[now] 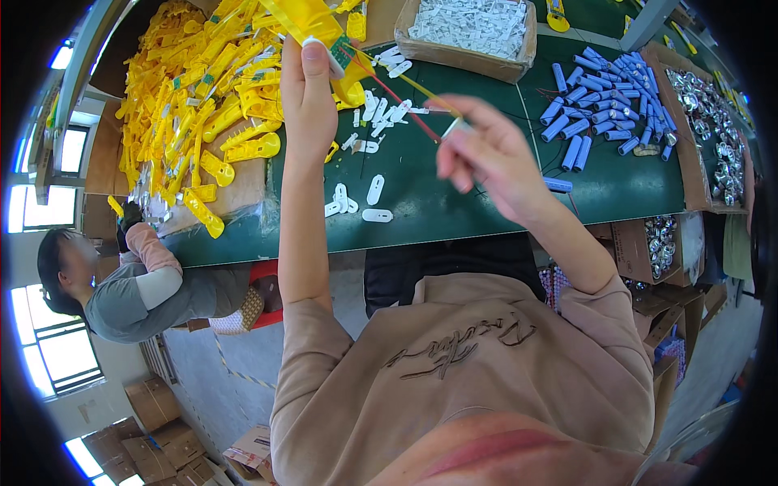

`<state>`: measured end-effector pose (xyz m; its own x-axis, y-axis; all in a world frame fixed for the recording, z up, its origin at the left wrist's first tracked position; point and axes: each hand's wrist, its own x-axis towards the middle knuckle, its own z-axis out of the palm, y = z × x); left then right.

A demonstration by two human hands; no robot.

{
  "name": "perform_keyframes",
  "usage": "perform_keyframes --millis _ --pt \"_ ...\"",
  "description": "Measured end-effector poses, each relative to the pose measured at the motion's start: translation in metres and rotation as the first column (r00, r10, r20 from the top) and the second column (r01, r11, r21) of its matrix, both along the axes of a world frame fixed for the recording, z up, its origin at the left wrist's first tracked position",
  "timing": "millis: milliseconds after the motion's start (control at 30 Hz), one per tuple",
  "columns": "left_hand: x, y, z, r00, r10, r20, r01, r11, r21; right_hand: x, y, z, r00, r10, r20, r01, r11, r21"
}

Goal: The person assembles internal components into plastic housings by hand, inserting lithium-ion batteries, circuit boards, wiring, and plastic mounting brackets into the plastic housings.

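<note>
From my remote seat, a good deal is hard to read. My right hand (492, 158) is blurred; its fingertips look pressed together on a small pale piece (455, 127) where the red and yellow wires (399, 91) end, but I cannot make out what that piece is. My left hand (310, 95) is raised and closed around a yellow plastic housing (306, 18), thumb pressed on a white part beside a small green circuit board (341, 53); the housing's upper end is cut off by the top edge. The wires run from that board across to my right hand, above the table.

The table (454, 202) is covered in dark green. Small white plastic pieces (374, 190) lie scattered on it below my hands. On my left a big heap of yellow plastic parts (203, 89) spreads over cardboard. A cardboard box of white pieces (470, 28) sits at the far edge, and blue cylindrical cells (604, 101) lie loose to the right, next to a tray of shiny metal parts (705, 113) that bends into the rim.

Another person in a grey top (130, 296) sits at the table's left end. Bright windows (49, 356) and cardboard cartons (154, 437) on the floor fill the left edge.
</note>
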<state>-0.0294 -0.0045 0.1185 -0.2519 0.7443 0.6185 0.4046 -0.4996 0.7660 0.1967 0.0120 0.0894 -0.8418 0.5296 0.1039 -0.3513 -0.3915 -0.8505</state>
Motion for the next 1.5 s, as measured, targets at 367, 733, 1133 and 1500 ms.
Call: perform_keyframes --millis 367,733,1133,1500 --pt "0.047 -0.027 -0.062 0.961 -0.109 0.253 0.207 0.894 -0.398 0.011 0.055 0.015 0.975 -0.219 -0.026 0.201 0.835 0.512" --pt "0.093 -0.05 -0.055 0.959 -0.214 -0.187 0.072 0.82 -0.568 0.016 0.055 -0.03 0.539 -0.835 0.11 0.4 0.369 0.839" --pt "0.1 -0.063 -0.058 0.669 -0.329 0.667 0.671 0.654 -0.35 0.036 0.039 -0.048 0.937 -0.275 -0.216 0.327 0.907 0.266" --pt "0.113 -0.066 -0.051 0.681 -0.343 0.647 0.652 0.686 -0.323 0.012 0.031 -0.061 0.721 -0.669 -0.178 0.544 0.389 0.743"
